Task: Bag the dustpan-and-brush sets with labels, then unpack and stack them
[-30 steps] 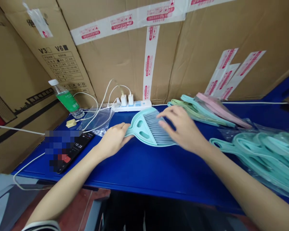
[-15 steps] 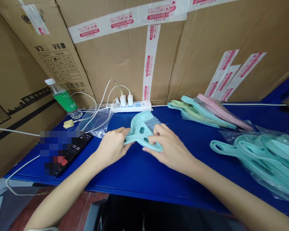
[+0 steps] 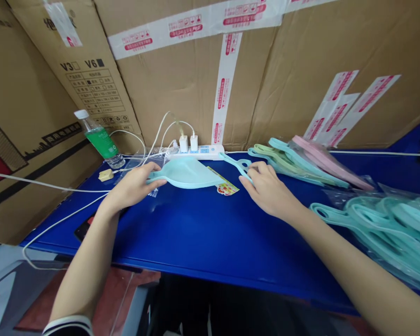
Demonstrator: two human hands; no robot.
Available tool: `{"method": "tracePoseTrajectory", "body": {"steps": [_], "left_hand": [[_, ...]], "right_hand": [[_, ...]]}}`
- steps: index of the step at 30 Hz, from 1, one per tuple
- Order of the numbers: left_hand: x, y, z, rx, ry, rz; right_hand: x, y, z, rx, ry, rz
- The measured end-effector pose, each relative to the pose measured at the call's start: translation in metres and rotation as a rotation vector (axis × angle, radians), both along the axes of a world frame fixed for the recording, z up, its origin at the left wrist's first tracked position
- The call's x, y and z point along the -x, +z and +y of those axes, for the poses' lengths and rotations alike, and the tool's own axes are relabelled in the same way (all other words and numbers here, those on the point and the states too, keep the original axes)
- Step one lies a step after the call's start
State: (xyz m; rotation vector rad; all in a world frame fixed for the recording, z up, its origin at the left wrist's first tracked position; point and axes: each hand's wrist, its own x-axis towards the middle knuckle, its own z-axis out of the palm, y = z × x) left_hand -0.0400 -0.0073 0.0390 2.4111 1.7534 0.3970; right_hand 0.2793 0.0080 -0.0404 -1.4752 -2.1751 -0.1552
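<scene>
**Left hand:** and there's the left hand (image 3: 131,186), fingers curled close around the narrow handle end of the pale-teal plastic dustpan (image 3: 184,172).

**Right hand:** the right hand (image 3: 269,185) is over at the slim teal handle (image 3: 237,164), fingertips right on it, hand narrowed; grip or just a touch, I can't tell from here.

**Dustpan:** lying flat mid-table on the blue tabletop (image 3: 196,233), between the two hands, with its wide lip toward the right.

**Hard to see:** the far end of that handle is tucked behind the right hand, and a black phone (image 3: 84,229) is nearly covered by the left forearm, lower left.

**Beside the dustpan:** a printed paper label (image 3: 227,188) sits just off its lip.

**Bags:** bagged teal handles (image 3: 381,228) are piled at lower right, and bagged green and pink handles (image 3: 304,163) lie at upper right, all inside clear plastic.

**Back of the table:** a white power strip (image 3: 199,152) with two white chargers (image 3: 189,143) plugged in, and a water bottle (image 3: 100,142) with a green label at upper left.

**Behind it all:** taped cardboard cartons (image 3: 182,79) fill the top of the frame.
</scene>
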Motion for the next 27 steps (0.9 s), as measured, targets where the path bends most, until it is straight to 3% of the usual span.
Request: {"method": "tracePoseTrajectory", "body": {"steps": [7, 11, 18, 27], "left_hand": [[-0.003, -0.008, 0.001, 0.037, -0.123, -0.024], [-0.017, -0.017, -0.001, 0.015, -0.201, -0.025], [-0.05, -0.033, -0.017, 0.006, -0.269, -0.003], [-0.056, -0.04, -0.025, -0.006, -0.304, 0.039]], "right_hand": [[-0.014, -0.01, 0.035, 0.073, -0.045, 0.071], [-0.022, -0.01, 0.048, 0.095, -0.112, 0.12], [-0.027, -0.012, 0.048, 0.098, -0.232, 0.138], [-0.037, -0.014, 0.047, 0.031, -0.365, 0.093]]}}
